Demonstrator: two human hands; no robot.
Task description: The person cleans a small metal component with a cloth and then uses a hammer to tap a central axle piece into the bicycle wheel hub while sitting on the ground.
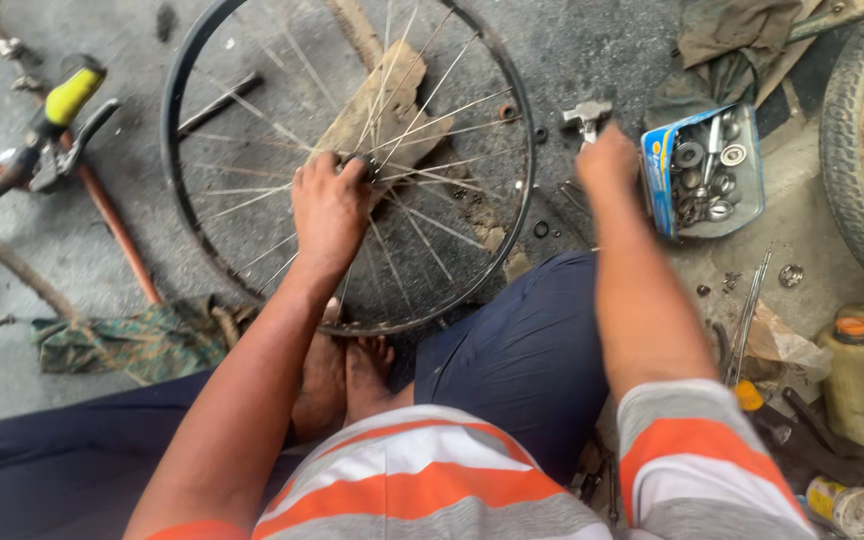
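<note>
A bare bicycle wheel (184, 90) with a black rim and thin spokes lies flat on the grey floor in front of me. My left hand (328, 208) reaches between the spokes and grips the hub (360, 163) at the wheel's centre. My right hand (607, 160) is closed on a small metal tool (589, 117) just right of the rim. A wooden block (392, 110) lies under the hub. My bare feet (344, 378) rest against the near edge of the rim.
A blue tin (657, 175) with several nuts and washers sits right of my right hand. A tyred wheel (857, 170) is at far right. A handlebar with a yellow grip (70, 96), rags (122, 340), an oil bottle (857, 375) and loose tools lie around.
</note>
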